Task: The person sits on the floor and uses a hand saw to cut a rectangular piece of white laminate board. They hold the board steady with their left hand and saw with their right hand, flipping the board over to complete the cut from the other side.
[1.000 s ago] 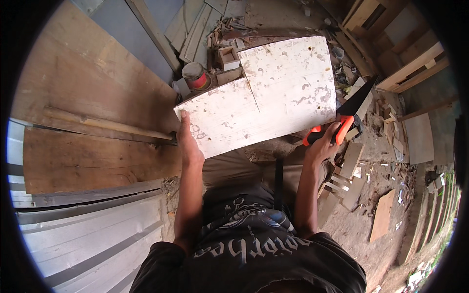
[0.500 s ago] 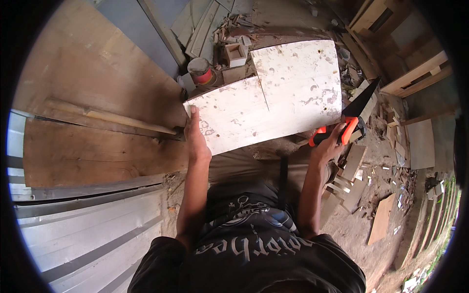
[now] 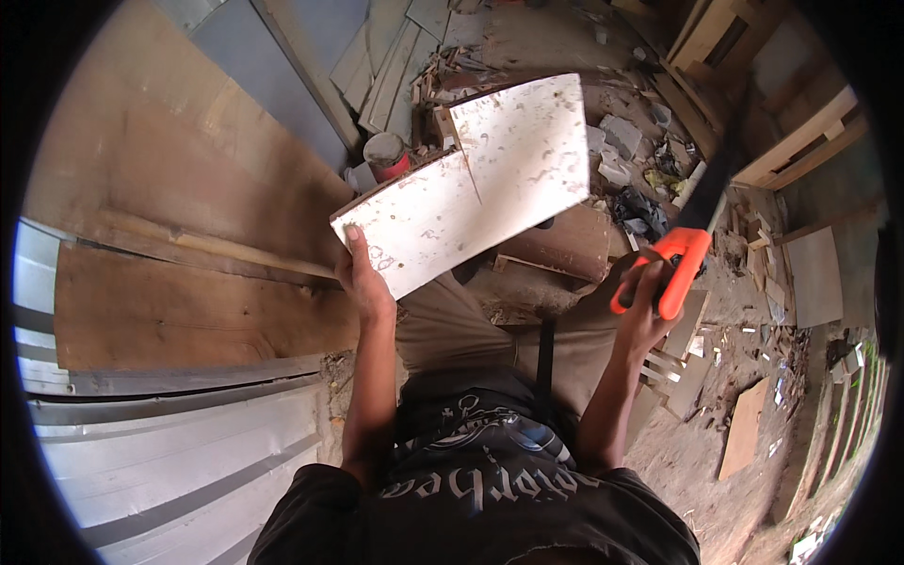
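Observation:
My left hand (image 3: 368, 281) grips the near left corner of a white, stained wooden board (image 3: 513, 151), thumb on top and the other fingers hidden underneath. The board has a stepped outline, and a thin cut line runs into it from the step's inner corner. Held up at a tilt, it reaches out past my knees. On the right, my right hand (image 3: 644, 299) is closed round the orange and black handle of a hand saw (image 3: 690, 252). The saw's dark blade points up and away, apart from the board and somewhat blurred.
Ahead, below the board, stands a low brown wooden bench (image 3: 557, 247). A red can (image 3: 386, 157) is beyond the board's left end. Wood scraps and rubble (image 3: 621, 137) litter the ground at right. Large plywood sheets (image 3: 188, 311) and corrugated metal (image 3: 179, 452) line the left side.
The right hand has let go of the board's right end and moved away with the saw, its blade swinging upright. The board has tilted and shifted left in my left hand, uncovering the bench.

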The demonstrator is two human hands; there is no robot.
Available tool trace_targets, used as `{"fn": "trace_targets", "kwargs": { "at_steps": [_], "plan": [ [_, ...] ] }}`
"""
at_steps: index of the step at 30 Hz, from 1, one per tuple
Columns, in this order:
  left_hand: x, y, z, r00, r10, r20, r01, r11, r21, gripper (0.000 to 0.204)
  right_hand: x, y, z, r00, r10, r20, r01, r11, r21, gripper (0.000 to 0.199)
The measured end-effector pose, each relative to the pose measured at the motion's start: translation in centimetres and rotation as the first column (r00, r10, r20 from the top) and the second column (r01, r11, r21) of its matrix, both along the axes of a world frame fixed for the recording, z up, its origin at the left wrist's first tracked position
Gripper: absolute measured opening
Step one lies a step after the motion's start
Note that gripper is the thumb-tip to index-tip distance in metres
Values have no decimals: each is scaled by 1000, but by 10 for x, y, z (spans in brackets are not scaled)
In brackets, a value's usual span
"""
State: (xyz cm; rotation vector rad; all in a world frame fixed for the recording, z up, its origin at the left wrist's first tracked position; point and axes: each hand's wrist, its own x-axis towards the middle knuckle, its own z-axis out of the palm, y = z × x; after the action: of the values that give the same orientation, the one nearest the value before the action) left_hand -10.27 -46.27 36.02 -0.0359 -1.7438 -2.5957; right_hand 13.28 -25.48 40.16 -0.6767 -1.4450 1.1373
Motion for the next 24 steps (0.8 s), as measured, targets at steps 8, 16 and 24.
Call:
{"fn": "trace_targets", "kwargs": {
  "at_steps": [8, 16, 24],
  "plan": [
    [20, -7, 6, 940, -79, -331, -42, 937, -346, 40, -7, -53, -14, 897, 403, 181, -434, 880, 191, 32],
    [35, -12, -6, 856, -40, -515, -167, 922, -350, 38, -60, -76, -22, 951, 308, 40, -309, 951, 23, 40],
    [59, -1, -23, 342, -405, -848, -135, 872, -471, 36, -91, -57, -19, 965, 186, -184, -255, 827, -501, 31]
  ]
}}
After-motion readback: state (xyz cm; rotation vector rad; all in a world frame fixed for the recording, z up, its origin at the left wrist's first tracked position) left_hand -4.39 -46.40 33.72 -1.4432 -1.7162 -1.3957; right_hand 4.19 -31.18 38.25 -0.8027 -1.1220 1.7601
